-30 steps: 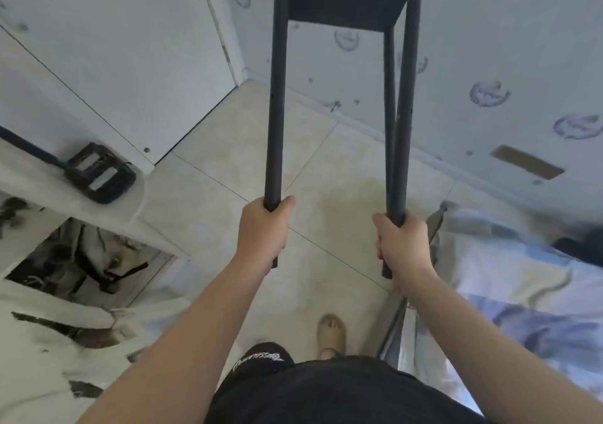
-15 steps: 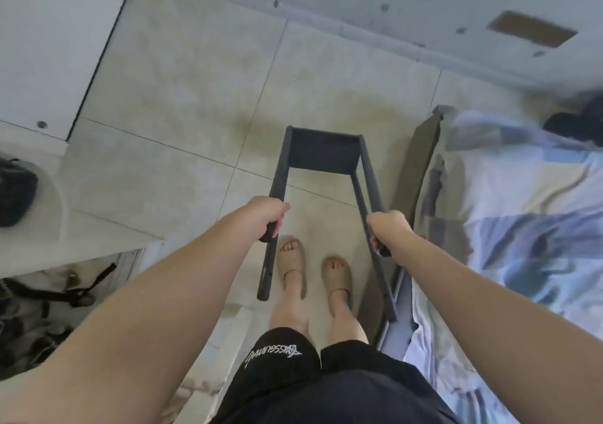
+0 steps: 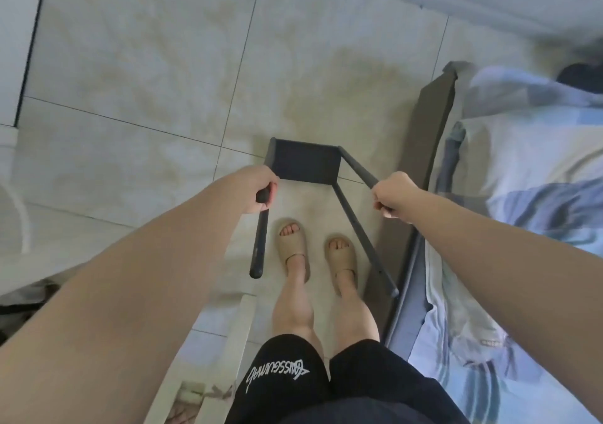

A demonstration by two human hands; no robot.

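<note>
- Between the bed (image 3: pixel 522 178) on my right and the white furniture (image 3: pixel 239 325) on my left, I hold the dark stool (image 3: pixel 306 165) upside down, with its seat lowest and its legs pointing up towards me.
- My left hand (image 3: pixel 261 191) is curled tight round one leg, partway along it, so the free end sticks out past my fist towards my knees.
- My right hand (image 3: pixel 393 196) is wrapped round a leg on the opposite side. I reckon a grip on both sides stops the frame twisting.
- Another leg (image 3: pixel 365 240) runs free beneath my right wrist, close to the bed frame (image 3: pixel 430 123).
- The seat sits low over the tiled floor (image 3: pixel 146 80), just ahead of my slippers (image 3: pixel 292 244). I cannot tell whether it touches the tiles.
- Holding it out in front, I judge, spares my shins and the bed edge in this narrow gap.
- Next I'd expect to set it down or flip it upright, minding the free leg by the frame.
</note>
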